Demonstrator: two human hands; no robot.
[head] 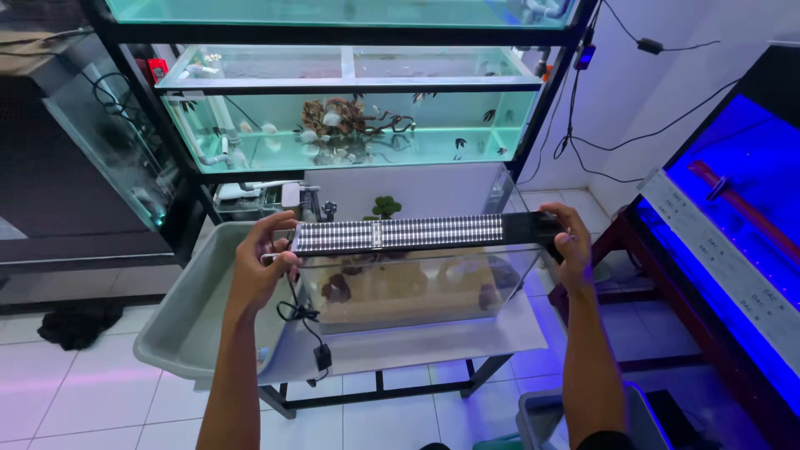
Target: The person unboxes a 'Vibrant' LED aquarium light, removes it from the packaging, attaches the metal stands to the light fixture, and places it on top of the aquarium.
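1. Your left hand (260, 265) and right hand (572, 243) each clasp one end of the light bar (408, 232).
2. Directly beneath your grip stands the small glass tank (417, 287).
3. Its black cord (307, 325) dangles below your left grip, beside the grey tub (179, 321).

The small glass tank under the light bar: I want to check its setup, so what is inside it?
Inside the small glass tank, pale sand covers the bottom, with dark rocks at left and right. The light bar, held by both hands, covers the top, hiding anything at the back rim.
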